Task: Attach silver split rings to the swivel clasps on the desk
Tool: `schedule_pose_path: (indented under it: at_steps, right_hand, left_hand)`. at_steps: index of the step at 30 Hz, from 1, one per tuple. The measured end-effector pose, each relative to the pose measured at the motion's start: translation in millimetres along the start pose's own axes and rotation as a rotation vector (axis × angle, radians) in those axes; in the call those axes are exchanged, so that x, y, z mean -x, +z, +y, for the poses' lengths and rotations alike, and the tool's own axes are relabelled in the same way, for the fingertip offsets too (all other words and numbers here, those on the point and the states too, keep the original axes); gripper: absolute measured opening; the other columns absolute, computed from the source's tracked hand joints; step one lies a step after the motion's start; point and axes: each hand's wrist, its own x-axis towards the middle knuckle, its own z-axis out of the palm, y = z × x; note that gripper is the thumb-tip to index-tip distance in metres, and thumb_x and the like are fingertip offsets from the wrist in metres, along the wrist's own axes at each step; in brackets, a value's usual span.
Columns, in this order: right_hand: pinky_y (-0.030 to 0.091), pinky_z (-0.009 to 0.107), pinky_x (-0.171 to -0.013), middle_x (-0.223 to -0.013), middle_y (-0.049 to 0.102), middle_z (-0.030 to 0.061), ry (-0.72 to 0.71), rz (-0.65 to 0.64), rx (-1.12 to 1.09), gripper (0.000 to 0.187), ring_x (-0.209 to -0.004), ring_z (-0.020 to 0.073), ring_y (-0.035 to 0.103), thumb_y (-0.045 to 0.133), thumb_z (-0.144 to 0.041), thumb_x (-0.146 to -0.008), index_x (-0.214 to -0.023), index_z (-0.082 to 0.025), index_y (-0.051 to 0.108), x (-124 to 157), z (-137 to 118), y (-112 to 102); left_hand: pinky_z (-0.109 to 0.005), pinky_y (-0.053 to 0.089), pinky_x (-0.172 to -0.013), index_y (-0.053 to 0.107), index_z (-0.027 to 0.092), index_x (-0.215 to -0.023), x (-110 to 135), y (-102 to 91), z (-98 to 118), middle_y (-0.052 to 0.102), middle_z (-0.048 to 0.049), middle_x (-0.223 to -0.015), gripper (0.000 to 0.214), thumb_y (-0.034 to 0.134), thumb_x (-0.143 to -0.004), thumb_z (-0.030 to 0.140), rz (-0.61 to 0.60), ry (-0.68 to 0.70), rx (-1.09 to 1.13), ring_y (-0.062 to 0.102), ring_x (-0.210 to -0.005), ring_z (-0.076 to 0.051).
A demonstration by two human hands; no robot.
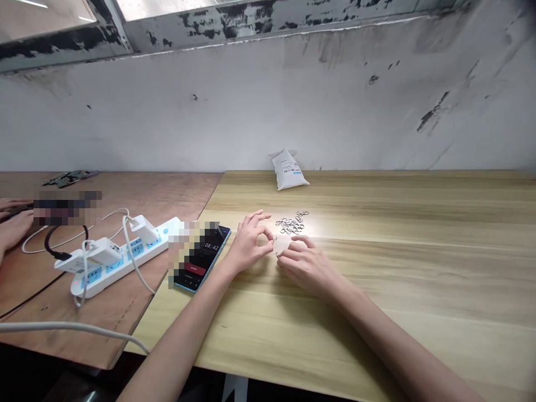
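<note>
A loose pile of small, shiny metal clasps and rings [292,224] lies on the light wooden table, just beyond my hands. With thumb and index finger my left hand [251,243] pinches a small metal ring [275,240], its other fingers spread upward. Close by on the right, my right hand [307,262] has its fingertips closed on a small metal clasp [277,255]. The two pieces are near each other but apart. Their exact shape is too small to make out.
A phone [203,257] with a running timer lies left of my left forearm. Beside it, on a browner table [125,318], a white power strip [129,259] carries chargers and cables. A white packet [288,170] rests near the wall. Another person's hand [17,223] is at far left.
</note>
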Motion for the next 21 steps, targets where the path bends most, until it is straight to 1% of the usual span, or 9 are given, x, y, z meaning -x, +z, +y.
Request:
schedule_pose_path:
  at_steps: [2,5,7,10,11,13,17,19,21]
  right_hand:
    - [0.035,0.036,-0.094,-0.075,0.067,0.0002,0.033,-0.032,-0.001,0.021,-0.075,0.0166,0.056,0.051,-0.004,-0.083,-0.076,-0.022,0.06,1.4,2.2,0.9]
    - [0.037,0.035,-0.087,-0.084,0.067,0.0014,0.098,-0.049,-0.092,0.019,-0.077,0.0158,0.057,0.053,-0.005,-0.081,-0.08,-0.021,0.063,4.1,5.7,-0.5]
    - [0.038,0.034,-0.085,-0.088,0.066,0.0022,0.142,-0.039,-0.179,0.017,-0.079,0.0153,0.058,0.054,-0.008,-0.083,-0.084,-0.022,0.064,4.6,5.6,-2.8]
    - [0.041,0.034,-0.082,-0.096,0.065,0.0051,0.217,0.011,-0.297,0.008,-0.087,0.0174,0.059,0.057,-0.019,-0.088,-0.091,-0.021,0.063,2.7,1.3,-6.0]
    - [0.042,0.034,-0.081,-0.097,0.064,0.0057,0.246,0.028,-0.335,0.005,-0.089,0.0182,0.059,0.058,-0.023,-0.089,-0.09,-0.021,0.063,1.6,-0.7,-6.6]
    - [0.043,0.034,-0.081,-0.097,0.064,0.0061,0.31,0.067,-0.409,0.009,-0.092,0.0194,0.059,0.06,-0.031,-0.09,-0.089,-0.021,0.061,-0.6,-4.5,-7.0]
    - [0.044,0.036,-0.082,-0.096,0.064,0.006,0.383,0.102,-0.519,0.018,-0.09,0.0199,0.059,0.061,-0.04,-0.089,-0.092,-0.022,0.062,-4.9,-11.6,-6.2]
    - [0.043,0.036,-0.081,-0.089,0.065,0.0047,0.356,0.071,-0.543,0.023,-0.086,0.0194,0.058,0.06,-0.044,-0.09,-0.088,-0.021,0.063,-7.1,-15.9,-6.2]
    - [0.041,0.034,-0.077,-0.077,0.064,0.0027,0.331,0.047,-0.54,0.029,-0.077,0.0179,0.056,0.059,-0.047,-0.089,-0.081,-0.02,0.062,-9.0,-20.8,-6.7]
  left_hand:
    - [-0.054,0.03,-0.111,0.064,0.021,-0.076,0.5,0.2,-2.0,0.053,-0.0063,-0.138,0.005,0.062,-0.08,0.021,-0.024,-0.008,-0.048,0.034,-0.139,-0.029]
    - [-0.056,0.027,-0.111,0.064,0.021,-0.078,1.9,0.9,-2.4,0.052,-0.0075,-0.139,0.001,0.063,-0.077,0.021,-0.065,-0.004,-0.107,0.034,-0.139,-0.031]
    - [-0.057,0.026,-0.112,0.065,0.022,-0.083,2.9,1.4,-0.4,0.051,-0.0079,-0.14,0.007,0.064,-0.076,0.021,-0.084,0.003,-0.118,0.034,-0.139,-0.031]
    - [-0.055,0.023,-0.115,0.063,0.025,-0.107,4.1,2.9,4.1,0.047,-0.0094,-0.143,0.03,0.066,-0.077,0.03,-0.109,0.004,-0.085,0.033,-0.14,-0.031]
    - [-0.055,0.021,-0.116,0.059,0.026,-0.117,4.4,3.9,5.5,0.044,-0.0098,-0.146,0.041,0.066,-0.078,0.033,-0.112,0.004,-0.07,0.032,-0.141,-0.03]
    - [-0.055,0.017,-0.118,0.048,0.027,-0.132,5.0,6.4,7.5,0.038,-0.0101,-0.151,0.058,0.066,-0.078,0.037,-0.114,0.013,-0.053,0.029,-0.143,-0.031]
    - [-0.054,0.012,-0.12,0.036,0.027,-0.143,5.2,11.8,11.0,0.03,-0.0102,-0.155,0.075,0.067,-0.076,0.04,-0.11,0.034,-0.052,0.024,-0.145,-0.031]
    - [-0.054,0.009,-0.12,0.031,0.026,-0.146,4.8,13.8,13.2,0.026,-0.0112,-0.157,0.084,0.069,-0.073,0.046,-0.092,0.042,-0.053,0.022,-0.146,-0.031]
    - [-0.054,0.006,-0.121,0.025,0.024,-0.149,4.5,14.7,15.4,0.02,-0.0124,-0.159,0.098,0.072,-0.067,0.052,-0.061,0.064,-0.061,0.02,-0.147,-0.033]
